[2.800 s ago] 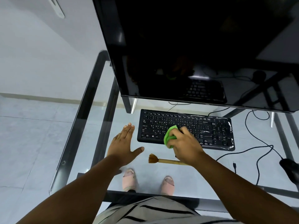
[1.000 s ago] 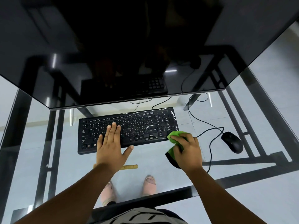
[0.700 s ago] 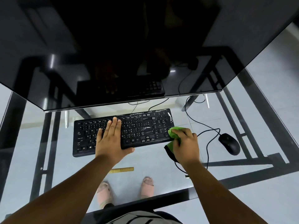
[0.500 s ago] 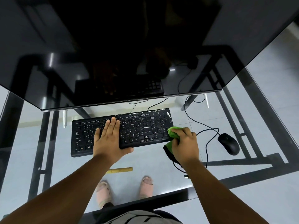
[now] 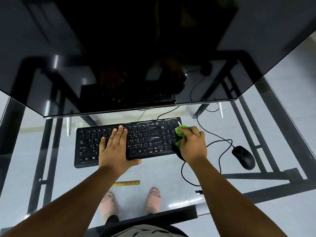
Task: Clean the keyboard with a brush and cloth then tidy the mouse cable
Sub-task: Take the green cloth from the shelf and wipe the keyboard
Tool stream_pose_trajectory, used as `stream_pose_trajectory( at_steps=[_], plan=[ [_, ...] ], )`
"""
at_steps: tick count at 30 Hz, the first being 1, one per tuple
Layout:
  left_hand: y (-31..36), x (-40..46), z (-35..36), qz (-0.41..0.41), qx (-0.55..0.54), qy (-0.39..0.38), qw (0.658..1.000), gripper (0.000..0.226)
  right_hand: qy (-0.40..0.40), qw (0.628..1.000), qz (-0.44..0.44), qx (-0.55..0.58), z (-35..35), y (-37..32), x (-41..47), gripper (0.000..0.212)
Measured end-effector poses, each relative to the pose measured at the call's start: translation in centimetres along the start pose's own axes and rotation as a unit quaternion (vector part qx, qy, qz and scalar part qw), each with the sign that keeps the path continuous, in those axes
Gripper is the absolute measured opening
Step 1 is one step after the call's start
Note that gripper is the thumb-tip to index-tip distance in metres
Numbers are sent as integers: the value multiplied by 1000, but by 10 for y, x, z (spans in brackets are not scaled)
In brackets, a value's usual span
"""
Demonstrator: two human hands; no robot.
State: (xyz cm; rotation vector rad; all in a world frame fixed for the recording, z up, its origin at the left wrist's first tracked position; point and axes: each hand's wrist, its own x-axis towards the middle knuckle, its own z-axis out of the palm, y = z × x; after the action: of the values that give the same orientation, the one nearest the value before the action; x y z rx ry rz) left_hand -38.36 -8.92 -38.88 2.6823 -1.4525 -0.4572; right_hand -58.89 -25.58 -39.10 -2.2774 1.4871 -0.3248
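Head view, looking down through a glass desk with a dark metal frame. A black keyboard lies flat on the glass, its long side running left to right, just below the lower edge of a large dark monitor that fills the upper part of the view. The left hand lies flat on the middle-left keys with its fingers straight and together, the thumb spread along the near edge of the keyboard; it grasps nothing. The right hand has its fingers curled round a bunched green cloth, which is pressed against the right end of the keyboard; a dark part of the cloth hangs below the palm at the keyboard's near right corner. A black mouse sits on the glass to the right, well apart from the keyboard. The mouse cable runs loose in curves between the mouse and the right hand, loops toward the near edge of the desk, and ends in a plug lying on the glass. The wooden handle of a brush lies near the front of the desk, partly hidden by the left forearm; its bristles are not visible. Two feet in pale sandals show through the glass on the tiled floor.
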Motion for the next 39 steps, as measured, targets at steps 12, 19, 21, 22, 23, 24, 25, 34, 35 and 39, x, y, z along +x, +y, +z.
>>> stream_pose_trajectory(
  at_steps=[12,19,21,22,23,24,25,34,35,39],
  plan=[
    [-1,0,1,2,-10,-4,1000,123,-3,1000,8,0,-2,-4,28,44],
    [-4,1,1,12,-10,-2,1000,123,13,1000,-6,-3,-5,7,19,40],
    [-6,1,2,19,-2,-2,1000,122,35,999,7,19,-4,6,22,39],
    [-8,1,3,26,2,-1,1000,121,40,999,13,28,-2,4,25,40],
    [-10,1,4,32,8,1,999,120,37,999,14,28,0,-1,29,41],
    [-13,1,4,38,15,3,999,119,28,999,10,18,3,-6,32,42],
    [-16,1,5,42,19,5,999,119,19,1000,2,5,5,-11,35,43],
    [-29,3,2,50,8,3,999,119,4,999,-13,-48,0,-13,42,40],
    [-30,3,3,51,6,4,999,119,-6,999,-10,-51,2,-19,46,38],
    [-31,4,4,51,3,3,999,118,-54,993,-73,-70,7,-44,52,31]
  ],
)
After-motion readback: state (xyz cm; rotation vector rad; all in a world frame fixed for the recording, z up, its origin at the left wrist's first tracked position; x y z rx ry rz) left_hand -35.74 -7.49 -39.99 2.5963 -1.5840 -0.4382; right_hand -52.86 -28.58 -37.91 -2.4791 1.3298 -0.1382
